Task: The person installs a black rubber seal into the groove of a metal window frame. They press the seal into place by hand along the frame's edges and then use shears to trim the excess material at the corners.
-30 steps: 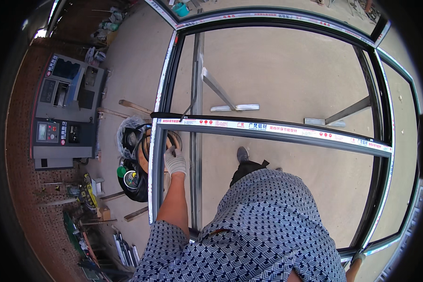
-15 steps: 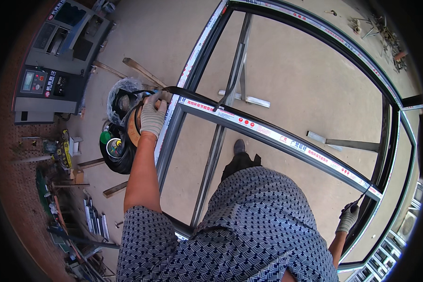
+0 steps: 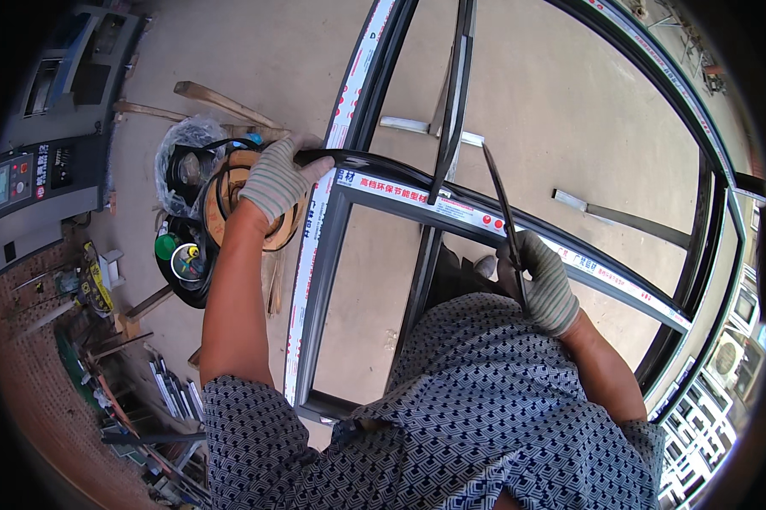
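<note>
A dark grey window frame, covered with printed white film, lies across trestle bars before me. Along its crossbar runs a black rubber strip. My left hand, in a striped glove, closes on this strip by the crossbar's left end, fingers partly blurred. My right hand, gloved too, is wrapped round a slim black strip that stands up past the middle of the crossbar. Whether both strips are one piece I cannot tell.
Left of the frame are a wooden reel, a clear plastic bag and a white round container. A grey machine stands farther left. Wooden beams and metal bars lie around and below the frame.
My right hand has come from the crossbar's far right end to near its middle, with a black strip in it. My left hand stays by the left end. The whole view has shifted slightly.
</note>
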Motion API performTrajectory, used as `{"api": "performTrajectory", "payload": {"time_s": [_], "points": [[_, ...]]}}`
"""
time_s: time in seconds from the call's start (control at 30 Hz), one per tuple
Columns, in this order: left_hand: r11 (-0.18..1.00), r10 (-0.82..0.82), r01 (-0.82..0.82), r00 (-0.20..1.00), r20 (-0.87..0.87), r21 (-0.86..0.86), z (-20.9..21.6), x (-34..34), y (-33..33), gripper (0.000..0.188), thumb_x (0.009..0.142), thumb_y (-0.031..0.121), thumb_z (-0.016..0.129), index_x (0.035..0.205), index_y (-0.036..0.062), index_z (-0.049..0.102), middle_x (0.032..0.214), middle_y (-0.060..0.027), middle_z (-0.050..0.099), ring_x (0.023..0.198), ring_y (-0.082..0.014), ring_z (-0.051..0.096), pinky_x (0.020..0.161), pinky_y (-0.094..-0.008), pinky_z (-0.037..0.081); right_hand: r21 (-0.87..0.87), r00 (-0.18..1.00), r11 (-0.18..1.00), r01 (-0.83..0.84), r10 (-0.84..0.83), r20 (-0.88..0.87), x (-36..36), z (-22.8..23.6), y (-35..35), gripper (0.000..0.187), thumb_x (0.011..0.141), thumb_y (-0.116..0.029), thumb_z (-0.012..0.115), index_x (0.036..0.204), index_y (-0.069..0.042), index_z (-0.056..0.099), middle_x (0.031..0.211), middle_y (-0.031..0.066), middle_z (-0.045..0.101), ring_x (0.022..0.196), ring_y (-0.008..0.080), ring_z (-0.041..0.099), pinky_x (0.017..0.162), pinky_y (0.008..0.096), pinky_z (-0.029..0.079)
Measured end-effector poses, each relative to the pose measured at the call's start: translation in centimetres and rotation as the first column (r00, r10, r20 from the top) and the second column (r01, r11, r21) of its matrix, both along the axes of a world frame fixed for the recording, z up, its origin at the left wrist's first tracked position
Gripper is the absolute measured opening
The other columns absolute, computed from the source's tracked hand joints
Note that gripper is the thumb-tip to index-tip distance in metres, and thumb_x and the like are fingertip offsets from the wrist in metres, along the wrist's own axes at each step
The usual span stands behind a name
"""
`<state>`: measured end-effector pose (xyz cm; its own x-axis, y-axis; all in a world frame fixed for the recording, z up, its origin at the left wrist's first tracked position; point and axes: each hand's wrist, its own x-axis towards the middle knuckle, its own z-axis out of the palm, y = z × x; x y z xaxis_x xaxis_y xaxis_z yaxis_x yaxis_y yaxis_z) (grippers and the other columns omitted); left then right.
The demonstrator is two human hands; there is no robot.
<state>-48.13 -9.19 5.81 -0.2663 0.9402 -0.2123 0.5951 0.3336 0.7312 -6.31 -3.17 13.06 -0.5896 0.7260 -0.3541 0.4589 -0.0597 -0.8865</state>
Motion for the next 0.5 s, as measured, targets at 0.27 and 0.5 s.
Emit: {"api": "performTrajectory", "payload": {"time_s": [0.27,0.5], "points": [[0.982,-0.01,0.019,0.999,0.049,-0.188,1.7,1.1,2.0,0.043,0.087,0.031,0.088,0.113,0.0034,0.07,0.102,-0.0067,0.071,0.099,-0.0176,0.066,0.092,-0.0323,0.053,-0.817,0.985,0.576,0.033,-0.157,-0.071,-7.5,-5.6,-3.3,0.021,0.109,-0.02,0.059,0.105,0.0,0.062,0.093,0.0067,0.061,0.087,0.0165,0.066,0.077,0.024,0.062],[0.979,-0.109,0.125,0.988,0.107,-0.163,0.8,-1.2,2.8,0.038,0.085,0.034,0.088,0.099,0.0028,0.07,0.087,-0.0038,0.068,0.084,-0.0144,0.062,0.08,-0.0313,0.053,-0.779,0.967,0.626,-0.002,-0.197,-0.161,-10.0,-9.4,-6.1,0.024,0.109,-0.019,0.06,0.106,0.005,0.061,0.101,0.0133,0.06,0.096,0.0204,0.067,0.08,0.0226,0.064]]}}
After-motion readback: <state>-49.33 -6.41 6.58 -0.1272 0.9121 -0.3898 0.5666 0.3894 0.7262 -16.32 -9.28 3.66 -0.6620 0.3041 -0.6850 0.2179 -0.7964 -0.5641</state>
